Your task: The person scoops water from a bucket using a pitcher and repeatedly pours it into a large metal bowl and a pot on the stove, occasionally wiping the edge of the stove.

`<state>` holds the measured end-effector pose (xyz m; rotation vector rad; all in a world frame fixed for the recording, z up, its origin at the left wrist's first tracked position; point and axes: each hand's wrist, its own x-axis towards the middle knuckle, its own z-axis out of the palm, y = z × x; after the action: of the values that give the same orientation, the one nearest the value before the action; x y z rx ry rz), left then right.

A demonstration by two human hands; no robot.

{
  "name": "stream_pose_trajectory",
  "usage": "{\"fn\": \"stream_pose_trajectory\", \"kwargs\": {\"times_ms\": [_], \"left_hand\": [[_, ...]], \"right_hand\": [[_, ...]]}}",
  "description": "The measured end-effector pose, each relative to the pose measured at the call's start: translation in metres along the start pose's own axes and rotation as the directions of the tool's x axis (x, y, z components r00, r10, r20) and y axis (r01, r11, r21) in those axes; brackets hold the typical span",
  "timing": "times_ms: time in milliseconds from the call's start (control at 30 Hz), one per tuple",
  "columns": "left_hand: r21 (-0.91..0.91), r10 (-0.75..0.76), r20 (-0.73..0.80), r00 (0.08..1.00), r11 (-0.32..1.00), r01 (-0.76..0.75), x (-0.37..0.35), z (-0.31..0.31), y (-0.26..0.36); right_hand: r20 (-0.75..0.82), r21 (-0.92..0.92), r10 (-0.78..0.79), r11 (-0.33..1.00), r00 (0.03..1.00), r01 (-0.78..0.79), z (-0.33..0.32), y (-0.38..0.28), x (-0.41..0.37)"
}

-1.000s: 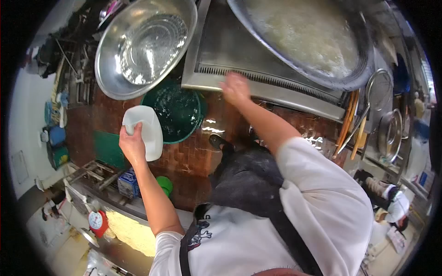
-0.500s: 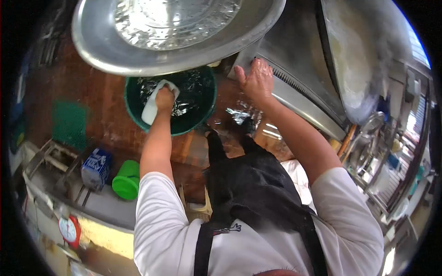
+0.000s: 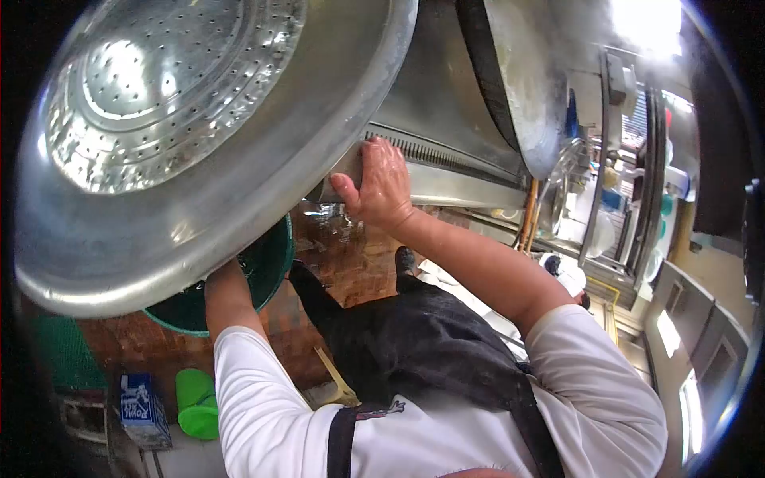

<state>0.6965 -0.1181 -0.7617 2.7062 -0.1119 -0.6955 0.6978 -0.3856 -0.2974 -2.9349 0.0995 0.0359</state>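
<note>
My right hand (image 3: 381, 185) is wet, thumb out and fingers stretched, resting at the steel edge beside a toothed metal strip (image 3: 442, 151). It holds nothing. My left forearm (image 3: 233, 296) reaches down into a dark green tub (image 3: 280, 251). The left hand itself is hidden behind the rim of a very large metal pan (image 3: 263, 171) with a perforated, shiny centre. That pan fills the upper left, tilted in view, and covers most of the tub. What the left hand holds now does not show.
A steel unit (image 3: 434, 68) stands at the upper right, with a big round pan (image 3: 530, 103) above it. On the lower left are a blue box (image 3: 143, 410), a bright green pail (image 3: 197, 404) and a green mat (image 3: 68, 350). The brown floor (image 3: 323, 243) looks wet.
My view has turned and leaned right, so the large pan looms bigger at the left. The left hand, earlier visible gripping a white object in the tub, is now hidden under its rim.
</note>
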Motion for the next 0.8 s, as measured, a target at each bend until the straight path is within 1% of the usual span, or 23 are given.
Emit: {"fn": "stream_pose_trajectory", "kwargs": {"times_ms": [67,167,267,300,400,500,567,633,700,800], "left_hand": [[-0.032,0.006,0.018,1.000,0.999,-0.005,0.007,0.013,0.004],[-0.064,0.008,0.031,0.999,0.998,-0.006,0.013,0.026,0.006],[-0.093,0.011,0.041,0.999,0.996,-0.007,0.015,0.033,0.009],[-0.100,0.006,0.046,0.999,0.995,-0.002,0.014,0.035,0.008],[-0.133,0.003,0.060,0.998,0.991,0.005,0.003,0.035,0.001],[-0.171,0.005,0.087,0.996,0.985,0.010,-0.020,0.037,-0.020],[-0.196,0.008,0.130,0.991,0.980,0.017,-0.036,0.030,-0.026],[-0.231,0.007,0.178,0.984,0.972,0.035,-0.051,0.026,-0.031],[-0.281,0.001,0.215,0.977,0.958,0.061,-0.062,0.019,-0.034],[-0.385,-0.017,0.222,0.975,0.917,0.103,-0.089,-0.017,-0.017]], "right_hand": [[0.049,0.001,0.042,0.999,0.998,-0.042,-0.004,-0.003,0.001],[-0.002,-0.011,0.011,1.000,1.000,-0.011,0.001,0.000,0.000],[0.018,-0.009,0.010,1.000,1.000,-0.009,-0.003,-0.002,0.001],[-0.001,-0.020,0.000,1.000,1.000,0.000,-0.002,-0.002,0.000],[-0.051,-0.057,-0.044,0.998,0.998,0.041,0.004,0.002,-0.001],[-0.051,-0.027,-0.031,0.999,0.998,0.030,0.008,0.003,0.000],[-0.023,-0.033,0.002,0.999,1.000,-0.003,0.005,-0.003,0.000],[-0.070,-0.057,-0.047,0.997,0.996,0.043,0.009,0.001,-0.002],[-0.059,-0.047,-0.021,0.999,0.998,0.018,0.007,-0.002,-0.002],[-0.079,-0.028,-0.021,0.999,0.997,0.019,0.000,-0.006,-0.003]]}}
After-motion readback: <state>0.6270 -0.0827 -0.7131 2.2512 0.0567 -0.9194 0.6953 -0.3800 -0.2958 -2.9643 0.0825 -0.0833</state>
